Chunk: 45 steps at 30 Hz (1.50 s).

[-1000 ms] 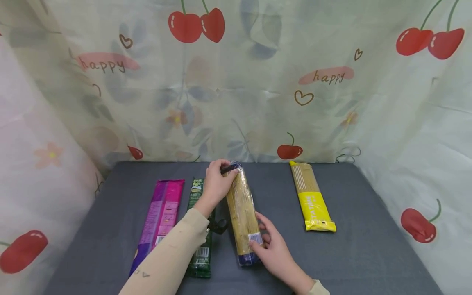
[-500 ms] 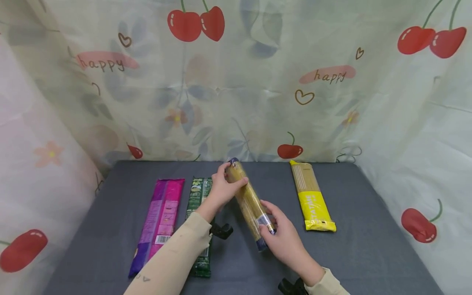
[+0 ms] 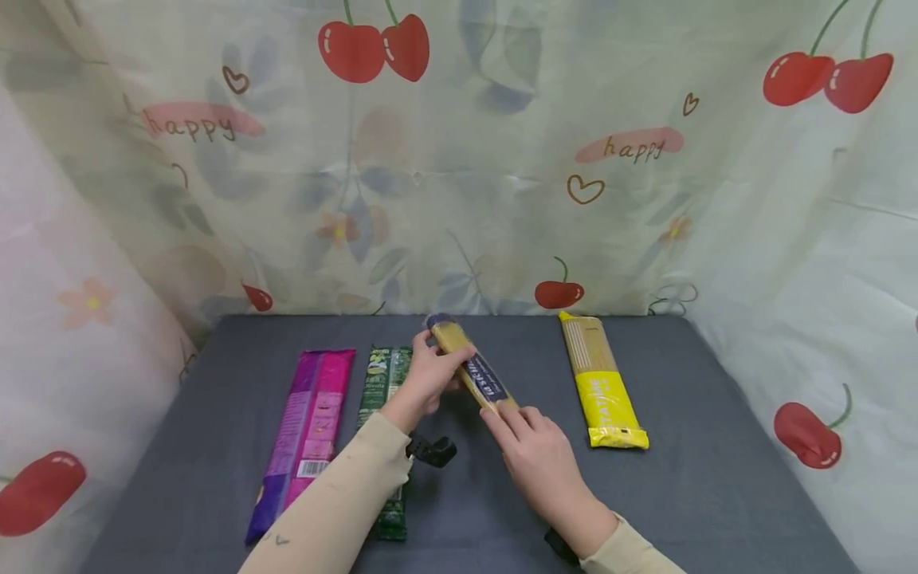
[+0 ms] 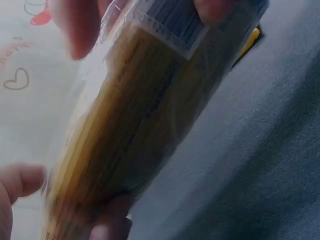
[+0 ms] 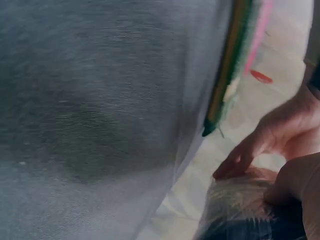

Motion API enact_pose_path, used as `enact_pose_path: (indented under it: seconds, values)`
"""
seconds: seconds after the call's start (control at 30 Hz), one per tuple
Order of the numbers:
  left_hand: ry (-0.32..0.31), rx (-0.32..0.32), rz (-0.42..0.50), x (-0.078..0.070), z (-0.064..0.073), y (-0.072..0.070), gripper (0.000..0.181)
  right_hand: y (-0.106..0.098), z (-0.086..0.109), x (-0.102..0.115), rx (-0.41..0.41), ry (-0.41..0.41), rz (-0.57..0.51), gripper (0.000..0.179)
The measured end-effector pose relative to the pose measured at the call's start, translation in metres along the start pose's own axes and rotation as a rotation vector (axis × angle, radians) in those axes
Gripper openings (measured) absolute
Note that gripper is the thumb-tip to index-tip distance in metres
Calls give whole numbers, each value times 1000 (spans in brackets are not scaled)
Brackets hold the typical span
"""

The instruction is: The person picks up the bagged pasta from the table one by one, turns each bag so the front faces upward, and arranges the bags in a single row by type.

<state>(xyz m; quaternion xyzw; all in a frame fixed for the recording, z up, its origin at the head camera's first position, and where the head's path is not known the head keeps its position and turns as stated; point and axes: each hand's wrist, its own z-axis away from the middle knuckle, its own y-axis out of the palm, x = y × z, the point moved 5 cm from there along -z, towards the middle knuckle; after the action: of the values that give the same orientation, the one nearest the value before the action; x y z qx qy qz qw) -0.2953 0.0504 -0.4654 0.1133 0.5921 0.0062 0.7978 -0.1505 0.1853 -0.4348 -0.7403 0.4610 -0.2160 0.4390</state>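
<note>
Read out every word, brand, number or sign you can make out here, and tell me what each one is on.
"happy": printed twice on the backdrop.
"TATIME": on the yellow pack; anything before it is unclear.
Held pack: its dark label's lettering is too small to read surely; the digits by its barcode are blurred.
Green pack: print too small to read.
Purple-and-pink pack: print too small to read.

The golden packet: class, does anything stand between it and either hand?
Nothing visible does: the left hand grips the golden packet near its far end, and the right hand holds its near end.
</note>
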Motion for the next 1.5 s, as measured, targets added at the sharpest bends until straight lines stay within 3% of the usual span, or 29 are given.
enact_pose_path:
  seconds: [0.2,0.43,0.63,0.77,1.07,1.27,1.5]
  values:
    - [-29,-69,47,7,-2,-1,85,5,4,6,40,10,14,66]
    - [-36,-116,70,6,-2,2,82,8,9,3,-11,53,-39,63]
    - [-76,-132,163,10,-1,3,78,11,14,-3,-32,68,-147,63]
    - [-78,-140,180,11,-1,2,75,9,16,-8,-1,104,-236,67]
    - [-48,-154,125,2,2,-6,75,-2,15,-29,76,340,-528,69]
    - [-12,-91,160,-9,7,-7,74,-4,11,-48,100,548,-792,67]
    - [21,-44,128,-13,11,-8,70,8,17,-57,194,686,-987,65]
